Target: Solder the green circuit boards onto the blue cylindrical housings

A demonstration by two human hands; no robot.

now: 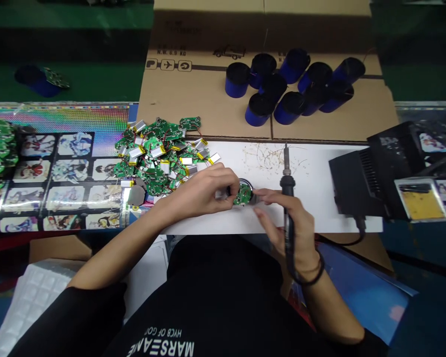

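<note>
Green board (242, 195) meets your pinched left hand (212, 191), its hold unclear; right hand (303, 230) carries soldering iron (287, 184) tip-away, probably freeing fingertips.

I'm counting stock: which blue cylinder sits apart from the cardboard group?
The blue cylinder at far left, with a green board at its end; the others cluster on the cardboard.

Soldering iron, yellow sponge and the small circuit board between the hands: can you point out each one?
Soldering iron (287, 182): head view, on the black collar below the metal shaft.
Yellow sponge (423, 204): head view, on its flat upper face.
Circuit board (242, 194): head view, on its green face.
</note>
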